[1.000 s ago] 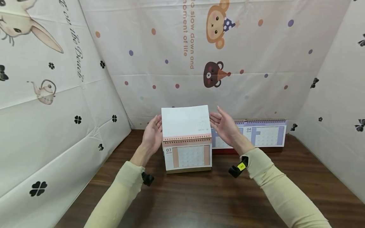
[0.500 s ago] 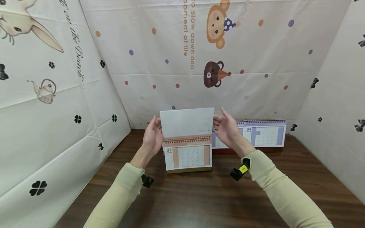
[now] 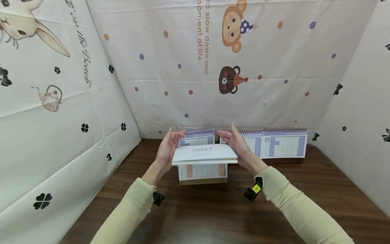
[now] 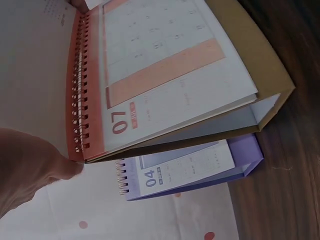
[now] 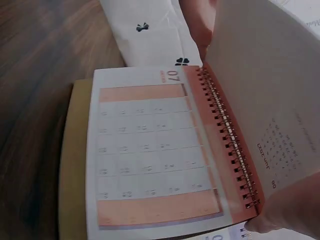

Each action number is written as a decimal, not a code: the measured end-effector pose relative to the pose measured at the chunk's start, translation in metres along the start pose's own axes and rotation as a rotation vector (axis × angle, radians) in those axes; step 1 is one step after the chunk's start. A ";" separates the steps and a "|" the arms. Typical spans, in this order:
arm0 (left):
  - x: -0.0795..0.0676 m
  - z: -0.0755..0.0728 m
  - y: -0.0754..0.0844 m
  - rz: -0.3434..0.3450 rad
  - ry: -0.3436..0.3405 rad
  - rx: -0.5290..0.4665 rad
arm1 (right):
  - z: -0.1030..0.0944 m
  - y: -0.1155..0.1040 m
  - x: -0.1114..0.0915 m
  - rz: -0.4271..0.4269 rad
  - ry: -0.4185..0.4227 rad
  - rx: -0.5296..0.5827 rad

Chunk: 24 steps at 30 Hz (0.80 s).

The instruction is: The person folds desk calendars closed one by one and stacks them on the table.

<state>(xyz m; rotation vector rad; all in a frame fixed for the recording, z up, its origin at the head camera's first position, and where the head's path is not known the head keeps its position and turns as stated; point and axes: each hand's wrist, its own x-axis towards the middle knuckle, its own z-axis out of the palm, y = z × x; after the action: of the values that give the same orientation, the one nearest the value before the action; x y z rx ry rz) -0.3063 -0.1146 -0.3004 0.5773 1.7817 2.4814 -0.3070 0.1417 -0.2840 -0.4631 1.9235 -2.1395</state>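
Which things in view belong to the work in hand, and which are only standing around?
In the work:
pink calendar
left hand
right hand

Around, seemingly not in use:
purple calendars, standing behind
printed cloth, as backdrop

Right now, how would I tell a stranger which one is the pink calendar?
On the table, purple calendars stand along the back. In front of them, between the left hand and the right hand, is the pink calendar, the only one with pink columns.
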 end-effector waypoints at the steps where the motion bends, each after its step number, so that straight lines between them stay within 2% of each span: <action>1: 0.000 0.000 -0.001 -0.011 0.010 0.021 | 0.000 0.001 0.000 -0.006 0.009 -0.027; 3: 0.000 0.000 -0.004 -0.047 0.030 0.054 | -0.002 0.005 0.002 -0.013 0.025 -0.049; 6: 0.001 -0.002 -0.012 -0.118 0.057 0.084 | -0.005 0.013 0.006 -0.003 0.034 -0.013; 9: 0.002 -0.006 -0.022 -0.132 0.094 0.141 | -0.009 0.021 0.010 0.005 0.025 0.033; 12: 0.003 -0.009 -0.032 -0.115 0.115 0.182 | -0.012 0.026 0.012 0.007 0.019 0.056; 18: 0.003 -0.014 -0.049 -0.159 0.079 0.161 | -0.015 0.032 0.009 0.021 -0.005 0.068; 22: -0.003 -0.010 -0.048 -0.178 0.055 0.190 | -0.019 0.045 0.009 0.051 -0.016 0.100; 24: -0.003 -0.010 -0.051 -0.183 0.065 0.218 | -0.022 0.053 0.010 0.070 -0.023 0.129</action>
<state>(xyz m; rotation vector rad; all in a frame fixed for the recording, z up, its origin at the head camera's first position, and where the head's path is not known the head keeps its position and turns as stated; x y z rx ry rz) -0.3159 -0.1070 -0.3510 0.3267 2.0438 2.2288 -0.3266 0.1522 -0.3374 -0.3887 1.7500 -2.1862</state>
